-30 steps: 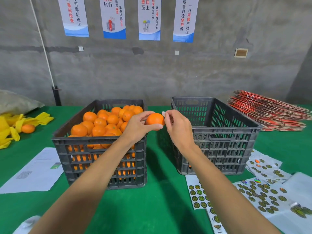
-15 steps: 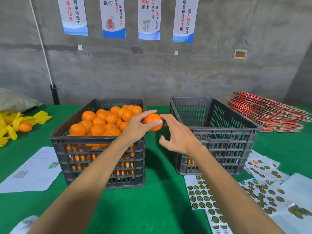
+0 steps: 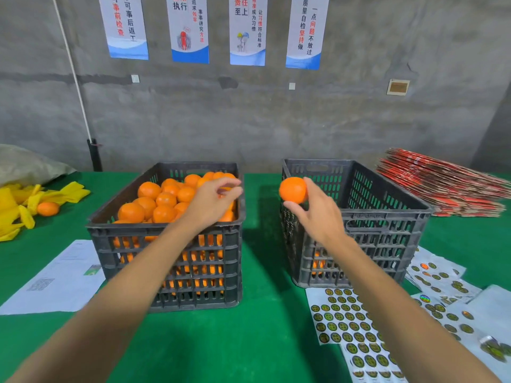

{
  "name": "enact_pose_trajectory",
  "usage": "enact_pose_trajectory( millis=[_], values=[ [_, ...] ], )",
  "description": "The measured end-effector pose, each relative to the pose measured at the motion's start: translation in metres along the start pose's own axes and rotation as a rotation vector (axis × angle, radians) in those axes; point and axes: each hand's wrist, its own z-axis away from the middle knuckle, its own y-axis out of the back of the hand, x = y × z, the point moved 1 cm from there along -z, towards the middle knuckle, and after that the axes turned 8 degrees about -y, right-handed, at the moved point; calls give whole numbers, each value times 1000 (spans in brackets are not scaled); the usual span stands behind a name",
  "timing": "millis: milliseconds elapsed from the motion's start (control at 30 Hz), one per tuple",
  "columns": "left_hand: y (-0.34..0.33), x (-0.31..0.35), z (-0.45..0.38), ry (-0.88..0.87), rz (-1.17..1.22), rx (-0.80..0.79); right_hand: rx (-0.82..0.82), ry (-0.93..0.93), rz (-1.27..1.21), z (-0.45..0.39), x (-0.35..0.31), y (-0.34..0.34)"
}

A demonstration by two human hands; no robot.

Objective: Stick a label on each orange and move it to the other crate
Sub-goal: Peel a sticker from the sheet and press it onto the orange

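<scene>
My right hand (image 3: 315, 211) grips an orange (image 3: 293, 189) at the near left corner of the right grey crate (image 3: 387, 225), level with its rim. Through that crate's slats an orange (image 3: 318, 262) shows on the bottom. The left grey crate (image 3: 166, 252) is heaped with several oranges (image 3: 163, 200). My left hand (image 3: 213, 200) hovers over the right side of that heap, fingers loosely curled and holding nothing. Sheets of round labels (image 3: 345, 322) lie on the green table in front of the right crate.
A white printed paper (image 3: 58, 280) lies left of the full crate. Yellow cloths (image 3: 19, 205) with a loose orange (image 3: 48, 208) sit at far left. A stack of red flat cartons (image 3: 448, 183) fills the back right. More label sheets (image 3: 448, 299) spread at right.
The orange passed from my left hand to my right hand and moved right to the right crate's corner. My left hand let go and drew back over the full crate.
</scene>
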Motion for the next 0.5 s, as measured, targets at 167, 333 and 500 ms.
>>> enact_pose_trajectory(
  millis=[167,333,500],
  values=[
    [71,-48,0,406,-686,-70,77,-277,62,-12,56,15],
    [119,-80,5,653,-617,-105,5,-445,73,-22,79,17],
    [108,-72,12,702,-588,-457,-52,-428,197,-26,75,20]
  ],
)
